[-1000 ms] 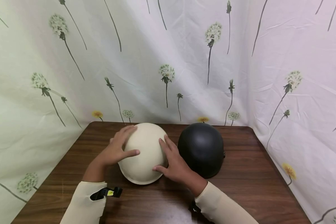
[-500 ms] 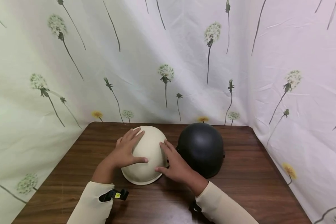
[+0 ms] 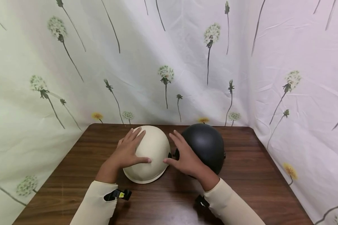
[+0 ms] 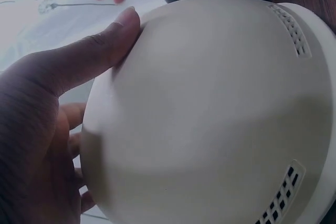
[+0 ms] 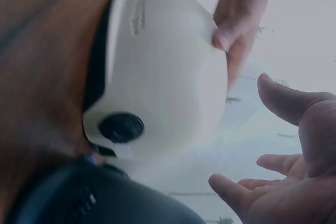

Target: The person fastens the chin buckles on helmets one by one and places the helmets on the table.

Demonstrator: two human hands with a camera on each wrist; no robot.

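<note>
A cream-white helmet point(image 3: 156, 148) sits dome up on the wooden table, left of a black helmet point(image 3: 205, 140). My left hand point(image 3: 126, 153) rests with spread fingers on the white dome's left side; its thumb lies across the front, as the left wrist view also shows. My right hand point(image 3: 187, 159) hovers apart from the white helmet, fingers extended and thumb out, in front of the black helmet's left part. Vent slots point(image 4: 281, 195) and a round dark knob point(image 5: 122, 127) mark the white shell. The right wrist view shows nothing in the right hand's grasp.
The brown wood-grain table point(image 3: 242, 193) runs back to a pale curtain point(image 3: 186, 62) printed with dandelions. More curtain hangs along both sides. A black strap mount point(image 3: 118, 195) sits at the left wrist, and another dark one point(image 3: 202, 201) under the right.
The white helmet shifted slightly right and settled nearer the black one, the left hand moving right with it. My right hand has come off its side and moved right.
</note>
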